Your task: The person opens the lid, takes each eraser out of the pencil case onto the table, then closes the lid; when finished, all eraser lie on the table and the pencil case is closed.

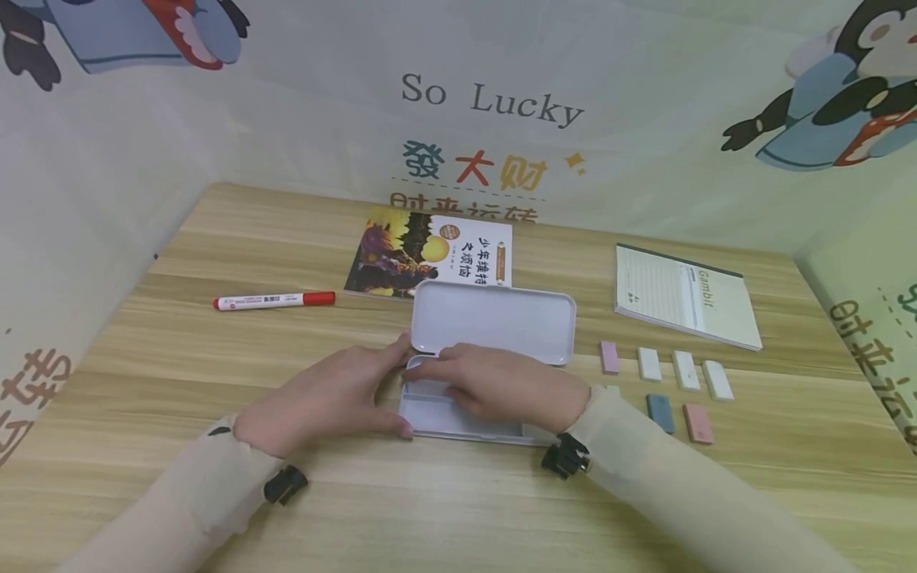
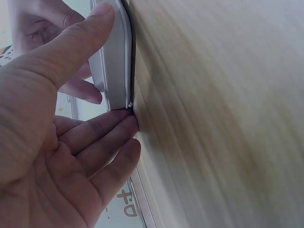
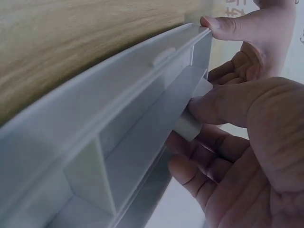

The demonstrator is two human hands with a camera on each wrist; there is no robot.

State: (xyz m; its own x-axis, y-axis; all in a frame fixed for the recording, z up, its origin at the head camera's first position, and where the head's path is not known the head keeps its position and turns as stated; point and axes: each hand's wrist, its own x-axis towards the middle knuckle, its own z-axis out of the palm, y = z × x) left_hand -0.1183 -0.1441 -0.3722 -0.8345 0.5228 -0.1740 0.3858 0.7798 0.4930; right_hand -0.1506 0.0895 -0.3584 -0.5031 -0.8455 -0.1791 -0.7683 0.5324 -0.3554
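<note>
A white pencil case [image 1: 494, 321] lies on the table with its lid folded back to the far side. Its tray, split by thin walls, shows up close in the right wrist view. My left hand [image 1: 325, 394] holds the case's left end, thumb at the near corner and fingers towards the hinge side. Over the tray, my right hand [image 1: 505, 386] pinches a small white block [image 3: 187, 127], which looks like an eraser, at the left compartment. Fingers hide part of the block. To the right lie white erasers [image 1: 686, 371], a blue eraser [image 1: 660, 413] and a pink eraser [image 1: 698, 423].
A red-capped marker [image 1: 275, 301] lies at the left. Behind the case is an illustrated book [image 1: 430, 251], partly covered by the lid. A notebook [image 1: 688, 296] sits at the back right, with a lilac eraser [image 1: 609, 357] in front of it.
</note>
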